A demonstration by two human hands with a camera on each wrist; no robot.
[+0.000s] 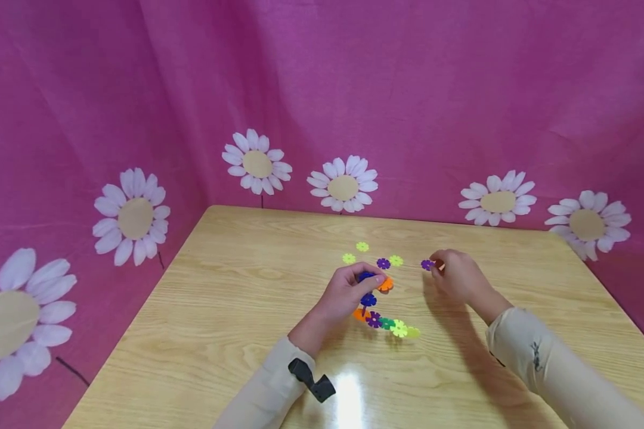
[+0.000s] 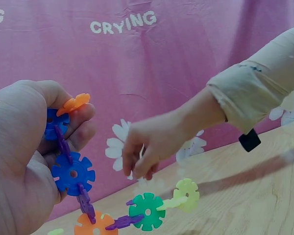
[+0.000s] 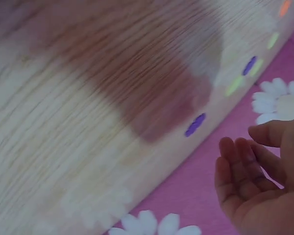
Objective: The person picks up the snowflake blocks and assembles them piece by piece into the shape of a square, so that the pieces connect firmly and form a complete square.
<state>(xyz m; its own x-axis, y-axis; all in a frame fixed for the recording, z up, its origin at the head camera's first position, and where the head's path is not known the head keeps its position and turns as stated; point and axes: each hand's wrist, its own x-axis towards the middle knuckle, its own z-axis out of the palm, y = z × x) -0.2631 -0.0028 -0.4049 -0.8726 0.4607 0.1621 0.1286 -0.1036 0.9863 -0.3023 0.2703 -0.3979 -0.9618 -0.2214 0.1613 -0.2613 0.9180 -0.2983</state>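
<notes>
My left hand (image 1: 346,292) pinches the upper end of a chain of interlocking flower-shaped plastic discs, where an orange disc (image 2: 74,104) joins a blue one (image 2: 57,122). Below hang another blue disc (image 2: 73,174) and purple links, then an orange disc (image 2: 95,225). From there the chain bends right through a green disc (image 2: 147,211) to a yellow-green end disc (image 2: 187,194). My right hand (image 1: 458,275) hovers over the table near a loose purple disc (image 3: 195,125). Its fingers are loosely bent, with nothing between them in the right wrist view.
On the wooden table (image 1: 236,286), beyond my left hand, lie another purple disc (image 1: 383,263) and several loose yellow-green discs (image 1: 362,246). A pink cloth (image 1: 408,107) with white flowers borders the table at the back and left.
</notes>
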